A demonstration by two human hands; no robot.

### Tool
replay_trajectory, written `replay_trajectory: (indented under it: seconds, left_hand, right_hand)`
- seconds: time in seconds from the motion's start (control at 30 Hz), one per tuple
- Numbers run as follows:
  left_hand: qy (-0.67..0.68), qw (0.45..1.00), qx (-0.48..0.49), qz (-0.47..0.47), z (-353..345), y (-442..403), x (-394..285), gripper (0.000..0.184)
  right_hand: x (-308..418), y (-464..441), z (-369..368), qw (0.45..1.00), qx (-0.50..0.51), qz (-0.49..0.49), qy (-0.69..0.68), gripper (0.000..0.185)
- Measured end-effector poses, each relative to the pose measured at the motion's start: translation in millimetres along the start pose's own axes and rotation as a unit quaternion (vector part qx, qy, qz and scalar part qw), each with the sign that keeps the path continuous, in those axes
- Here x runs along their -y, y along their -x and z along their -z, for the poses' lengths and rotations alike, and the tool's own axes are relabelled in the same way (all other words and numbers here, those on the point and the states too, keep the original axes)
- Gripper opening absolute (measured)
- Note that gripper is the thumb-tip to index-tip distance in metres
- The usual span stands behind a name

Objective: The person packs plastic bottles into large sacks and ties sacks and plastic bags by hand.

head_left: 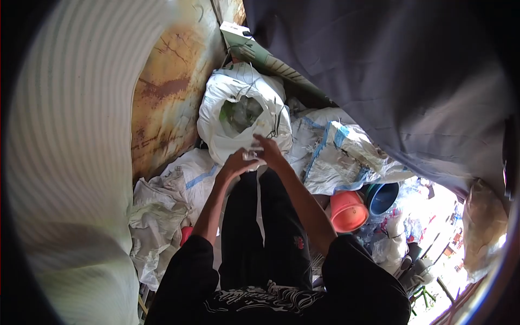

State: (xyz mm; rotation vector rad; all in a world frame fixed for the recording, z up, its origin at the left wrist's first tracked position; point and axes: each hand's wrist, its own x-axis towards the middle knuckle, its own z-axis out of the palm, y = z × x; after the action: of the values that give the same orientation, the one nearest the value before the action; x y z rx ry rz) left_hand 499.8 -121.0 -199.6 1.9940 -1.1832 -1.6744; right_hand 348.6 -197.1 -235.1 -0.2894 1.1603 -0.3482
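Note:
Both hands are close together at the near edge of a large white sack [221, 127]. My left hand [238, 162] has its fingers bent around a small, pale, see-through item [253, 155], which is too small to name. From the right, my right hand [268, 149] reaches to the same item with curled fingers, partly blurred. Through the sack's open mouth, clear and greenish plastic pieces [241, 114] show inside.
A rusty panel [168, 92] rises behind the sack on the left. White woven sacks [341, 157] lie to the right and left. A red bucket [348, 211] and a dark blue bucket [382, 199] lie at the right, near loose plastic. Dark cloth [401, 70] hangs upper right.

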Motion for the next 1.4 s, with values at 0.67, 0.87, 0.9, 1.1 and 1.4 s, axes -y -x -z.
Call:
replay_trajectory:
  seconds: [0.67, 0.87, 0.9, 1.1, 1.4]
  left_hand:
    - [-0.405, 0.872, 0.040, -0.273, -51, 181, -122, 0.040]
    - [-0.352, 0.818, 0.290, -0.351, -148, 207, -137, 0.041]
    - [-0.348, 0.811, 0.289, -0.372, -165, 212, -146, 0.040]
    - [-0.370, 0.774, 0.245, -0.452, -256, 265, -214, 0.037]
    - [-0.474, 0.659, 0.223, -0.540, -344, 310, -264, 0.032]
  right_hand:
    - [-76, 325, 56, 0.730, -0.439, 0.377, 0.364, 0.082]
    - [-116, 421, 140, 0.702, -0.207, 0.259, 0.630, 0.063]
    - [-120, 430, 157, 0.749, -0.188, 0.274, 0.573, 0.052]
    - [-141, 487, 241, 0.615, -0.200, 0.377, 0.664, 0.023]
    - [-162, 543, 320, 0.835, -0.103, 0.312, 0.442, 0.029]
